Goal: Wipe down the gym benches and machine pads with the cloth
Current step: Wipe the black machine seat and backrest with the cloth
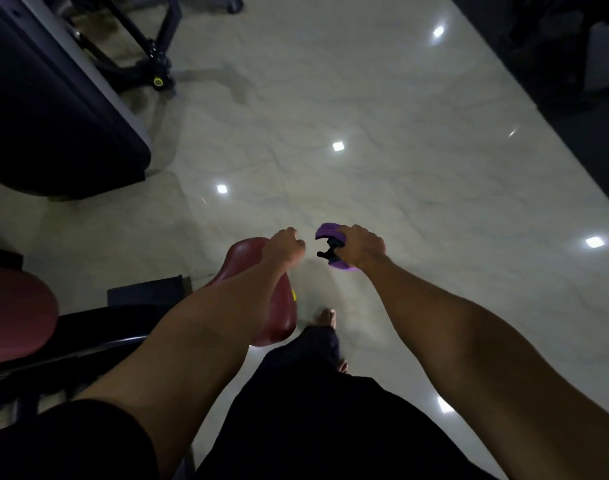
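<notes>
My right hand (pixel 363 245) grips a bunched purple cloth (pixel 326 231) out over the floor. A small black piece (pixel 327 253) pokes out beside the cloth, under the fingers; what it is I cannot tell. My left hand (pixel 285 244) is curled into a fist with nothing visible in it. It hovers just above the far tip of a dark red seat pad (pixel 279 317). A second dark red pad (pixel 15 313) lies at the left edge on a black frame. The two hands are a short gap apart.
A large dark padded machine part (pixel 54 116) fills the upper left, with black frame tubes and a yellow knob (pixel 158 82) behind it. The pale glossy floor (pixel 365 150) spreads ahead and to the right. Dark equipment lines the right edge. My bare feet (pixel 327 318) stand below the hands.
</notes>
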A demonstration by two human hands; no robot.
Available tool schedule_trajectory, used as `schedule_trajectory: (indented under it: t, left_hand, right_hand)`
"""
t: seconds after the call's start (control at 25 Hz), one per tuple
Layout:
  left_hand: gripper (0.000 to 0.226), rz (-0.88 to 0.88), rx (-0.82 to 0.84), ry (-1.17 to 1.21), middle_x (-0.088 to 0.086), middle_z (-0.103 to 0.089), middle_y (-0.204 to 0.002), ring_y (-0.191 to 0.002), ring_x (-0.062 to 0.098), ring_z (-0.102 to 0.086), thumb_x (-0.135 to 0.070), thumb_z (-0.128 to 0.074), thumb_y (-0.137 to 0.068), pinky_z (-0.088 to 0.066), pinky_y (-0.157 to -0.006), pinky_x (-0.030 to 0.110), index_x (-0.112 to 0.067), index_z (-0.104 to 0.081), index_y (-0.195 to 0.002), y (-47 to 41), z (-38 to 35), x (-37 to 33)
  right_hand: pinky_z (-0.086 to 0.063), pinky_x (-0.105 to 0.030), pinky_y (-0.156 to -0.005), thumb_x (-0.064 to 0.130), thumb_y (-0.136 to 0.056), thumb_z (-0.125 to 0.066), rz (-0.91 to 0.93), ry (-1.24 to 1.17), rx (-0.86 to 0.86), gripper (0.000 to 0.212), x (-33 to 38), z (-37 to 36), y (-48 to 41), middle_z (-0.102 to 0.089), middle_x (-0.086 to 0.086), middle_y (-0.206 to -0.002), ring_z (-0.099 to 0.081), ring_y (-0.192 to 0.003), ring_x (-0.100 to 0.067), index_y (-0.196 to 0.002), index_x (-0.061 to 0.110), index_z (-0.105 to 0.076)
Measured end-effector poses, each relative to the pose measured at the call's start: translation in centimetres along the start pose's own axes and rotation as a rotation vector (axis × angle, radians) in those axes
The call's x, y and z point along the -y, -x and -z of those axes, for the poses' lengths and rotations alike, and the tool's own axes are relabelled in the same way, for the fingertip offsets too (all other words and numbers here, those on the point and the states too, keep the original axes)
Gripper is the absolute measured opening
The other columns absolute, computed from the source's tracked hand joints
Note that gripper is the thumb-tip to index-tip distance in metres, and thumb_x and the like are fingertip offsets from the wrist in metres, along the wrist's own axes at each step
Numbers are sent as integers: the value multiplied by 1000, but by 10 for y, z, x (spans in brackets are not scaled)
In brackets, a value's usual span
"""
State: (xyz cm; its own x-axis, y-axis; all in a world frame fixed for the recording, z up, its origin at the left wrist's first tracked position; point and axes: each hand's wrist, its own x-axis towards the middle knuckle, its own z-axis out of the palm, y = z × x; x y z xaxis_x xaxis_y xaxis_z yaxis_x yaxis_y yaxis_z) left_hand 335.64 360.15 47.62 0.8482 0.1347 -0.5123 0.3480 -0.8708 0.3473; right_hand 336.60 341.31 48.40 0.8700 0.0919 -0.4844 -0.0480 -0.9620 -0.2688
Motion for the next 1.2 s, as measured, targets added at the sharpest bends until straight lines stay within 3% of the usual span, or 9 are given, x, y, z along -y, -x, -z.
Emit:
schedule_trajectory:
  t: [0.2,0.32,0.52,0.72,0.96,1.2]
  left_hand:
    - [47,10,-36,48,11,-48,-149,-137,28,-45,-27,-44,-99,-38,-108,39,-13,-49,-144,-60,14,-30]
    - [48,36,-62,94,10,-48,-149,-138,27,-45,-28,-45,-100,-37,-110,38,-14,-47,-145,-100,30,-48]
    - [46,68,-125,135,12,-52,-145,-133,29,-49,-28,-47,-100,-41,-106,38,-11,-50,-142,-159,84,-68]
    - [45,141,-192,139,11,-53,-145,-131,29,-51,-29,-47,-99,-42,-105,39,-12,-51,-141,-211,142,-80]
    - [43,207,-315,192,10,-55,-141,-127,28,-53,-26,-47,-98,-43,-100,36,-12,-53,-138,-299,215,-107]
    - [48,325,-408,280,8,-51,-148,-134,26,-49,-30,-45,-99,-41,-107,39,-17,-48,-145,-380,278,-115]
  right_hand:
    - [-49,-36,-77,42,-90,-63,54,23,-18,45,-2,38,-58,-66,-3,-111,-66,-100,-31,-134,37,-57]
    - [-44,-32,-73,41,-89,-63,73,29,-1,43,0,67,-105,-66,0,-105,-65,-93,-27,-132,37,-59]
    - [-44,-33,-79,40,-91,-63,163,92,-40,44,23,133,-184,-63,-4,-116,-64,-107,-30,-134,34,-57]
    - [-50,-38,-85,46,-90,-63,262,132,-69,45,54,185,-258,-63,-6,-118,-64,-107,-33,-133,32,-58]
    - [-48,-36,-82,45,-87,-65,380,148,-84,48,90,254,-376,-64,-5,-117,-64,-107,-32,-133,32,-59]
    - [-40,-32,-74,42,-88,-65,539,197,-70,42,144,319,-479,-63,-3,-116,-64,-106,-30,-128,30,-61]
